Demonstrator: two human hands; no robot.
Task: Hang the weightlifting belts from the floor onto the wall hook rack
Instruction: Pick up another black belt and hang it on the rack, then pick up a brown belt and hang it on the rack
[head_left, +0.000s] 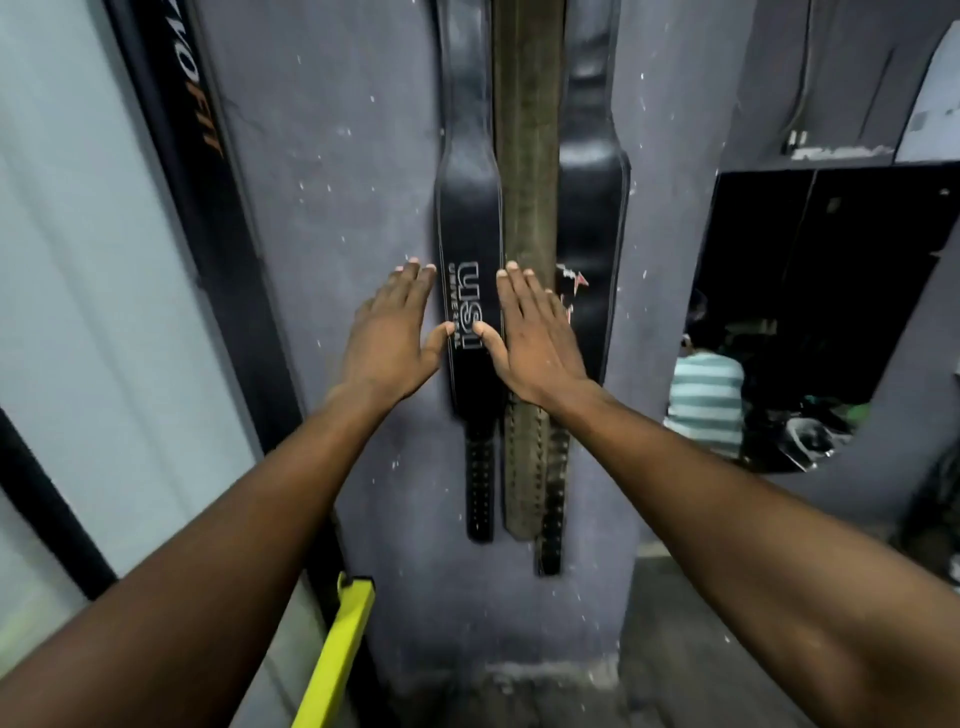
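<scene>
Three weightlifting belts hang side by side down a grey wall pillar (322, 208). On the left is a black belt with white lettering (467, 223). A worn brown belt (530, 156) hangs in the middle, and another black belt (592, 197) on the right. The hooks are above the frame, out of sight. My left hand (389, 332) lies flat on the wall, its thumb touching the lettered belt's left edge. My right hand (530, 332) presses flat over the brown belt, thumb on the lettered belt. Neither hand grips anything.
A black machine upright (171, 130) with orange lettering stands left of the pillar, and a yellow bar (337, 654) leans below it. To the right, a mirror or opening (810, 312) shows a person in a striped shirt (706, 400). The floor (675, 649) runs along the bottom.
</scene>
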